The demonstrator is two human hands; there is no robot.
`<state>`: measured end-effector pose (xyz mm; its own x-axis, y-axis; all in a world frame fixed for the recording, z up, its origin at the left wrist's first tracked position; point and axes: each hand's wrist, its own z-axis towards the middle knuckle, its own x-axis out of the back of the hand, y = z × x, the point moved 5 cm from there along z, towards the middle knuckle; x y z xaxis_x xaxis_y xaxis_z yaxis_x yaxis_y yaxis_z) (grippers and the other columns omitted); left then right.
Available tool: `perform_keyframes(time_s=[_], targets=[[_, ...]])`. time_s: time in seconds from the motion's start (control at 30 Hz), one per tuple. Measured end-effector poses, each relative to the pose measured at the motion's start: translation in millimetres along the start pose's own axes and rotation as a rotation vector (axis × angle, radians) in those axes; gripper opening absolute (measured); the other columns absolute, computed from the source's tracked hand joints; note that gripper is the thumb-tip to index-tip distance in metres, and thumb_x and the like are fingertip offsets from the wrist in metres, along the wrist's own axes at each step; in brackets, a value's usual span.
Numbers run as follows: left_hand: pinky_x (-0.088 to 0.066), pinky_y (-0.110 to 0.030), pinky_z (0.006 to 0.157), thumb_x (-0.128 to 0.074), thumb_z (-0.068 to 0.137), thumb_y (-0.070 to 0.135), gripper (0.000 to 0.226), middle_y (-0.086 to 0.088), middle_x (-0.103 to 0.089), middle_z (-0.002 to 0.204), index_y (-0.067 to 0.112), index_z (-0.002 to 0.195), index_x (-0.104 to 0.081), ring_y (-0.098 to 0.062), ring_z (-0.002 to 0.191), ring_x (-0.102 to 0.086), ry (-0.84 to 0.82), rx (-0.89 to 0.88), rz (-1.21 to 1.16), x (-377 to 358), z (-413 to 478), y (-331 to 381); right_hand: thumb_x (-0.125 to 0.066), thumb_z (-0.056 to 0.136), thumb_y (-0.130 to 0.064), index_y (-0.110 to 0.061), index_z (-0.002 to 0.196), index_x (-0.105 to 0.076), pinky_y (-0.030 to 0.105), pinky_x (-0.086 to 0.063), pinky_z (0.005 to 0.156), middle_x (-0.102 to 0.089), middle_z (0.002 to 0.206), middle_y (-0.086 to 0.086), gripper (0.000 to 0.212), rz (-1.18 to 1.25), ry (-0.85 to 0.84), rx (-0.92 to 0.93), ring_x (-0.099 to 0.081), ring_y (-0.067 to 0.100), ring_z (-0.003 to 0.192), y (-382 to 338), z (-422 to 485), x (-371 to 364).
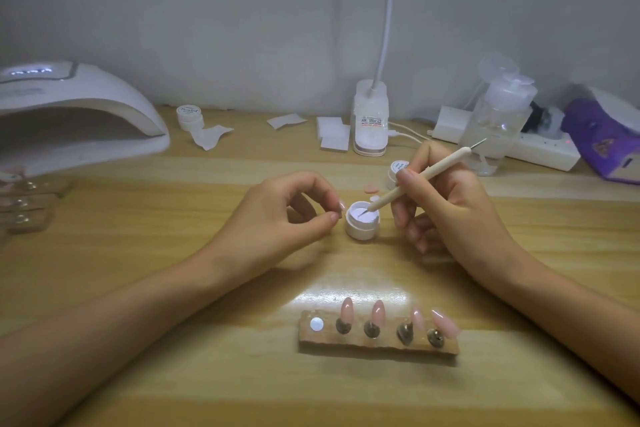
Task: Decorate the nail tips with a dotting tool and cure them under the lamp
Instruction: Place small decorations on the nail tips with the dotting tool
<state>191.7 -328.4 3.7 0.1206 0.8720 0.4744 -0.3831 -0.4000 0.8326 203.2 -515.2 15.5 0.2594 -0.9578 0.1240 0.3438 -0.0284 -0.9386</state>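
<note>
Four glossy pink almond-shaped nail tips stand on small metal pegs along a tan wooden holder strip at the near edge of the pale wooden table. A white round pad sits bare at the strip's left end.

Beyond the strip, a small open white plastic jar of white gel sits between the two hands. The right hand grips a slim cream-coloured dotting tool like a pen, with the tool's lower metal point dipped into the jar. The left hand rests on the table with its fingers curled, thumb and forefinger close together just beside the jar's rim. A pink gloss shows at the forefinger's end, but I cannot tell whether the hand pinches anything.

A white domed curing lamp sits at the far left, well apart from the holder strip. A clear pump bottle and a white power strip stand at the far right.
</note>
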Motion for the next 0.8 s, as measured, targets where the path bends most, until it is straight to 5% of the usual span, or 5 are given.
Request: perform_keyframes(time_s=[0.33, 0.57, 0.8], targets=[[-0.045, -0.012, 0.064, -0.073, 0.085, 0.010, 0.019, 0.014, -0.068, 0.087, 0.026, 0.080, -0.065, -0.005, 0.068, -0.057, 0.009, -0.021, -0.083, 4, 1, 3, -0.057, 0.089, -0.039, -0.033, 0.076, -0.051, 0.024, -0.044, 0.038, -0.063, 0.061, 0.006, 0.016, 0.124, 0.096, 0.102, -0.055, 0.020, 0.045, -6, -3, 11], [-0.045, -0.011, 0.057, -0.071, 0.086, 0.007, 0.016, 0.009, -0.069, 0.087, 0.021, 0.081, -0.065, -0.007, 0.062, -0.063, 0.023, -0.004, -0.084, 4, 1, 1, -0.062, 0.090, -0.023, -0.012, 0.085, -0.045, 0.026, -0.048, 0.043, -0.065, 0.064, 0.007, 0.020, 0.092, 0.134, 0.147, -0.060, 0.020, 0.049, -8, -4, 13], [-0.049, -0.015, 0.062, -0.076, 0.082, 0.014, 0.013, 0.008, -0.071, 0.088, 0.023, 0.078, -0.068, -0.010, 0.068, -0.065, 0.000, 0.006, -0.078, 3, 0, 2, -0.066, 0.086, -0.026, -0.023, 0.077, -0.051, 0.025, -0.045, 0.040, -0.063, 0.061, 0.009, 0.018, 0.171, 0.140, 0.054, -0.057, 0.021, 0.045, -1, -2, 15]])
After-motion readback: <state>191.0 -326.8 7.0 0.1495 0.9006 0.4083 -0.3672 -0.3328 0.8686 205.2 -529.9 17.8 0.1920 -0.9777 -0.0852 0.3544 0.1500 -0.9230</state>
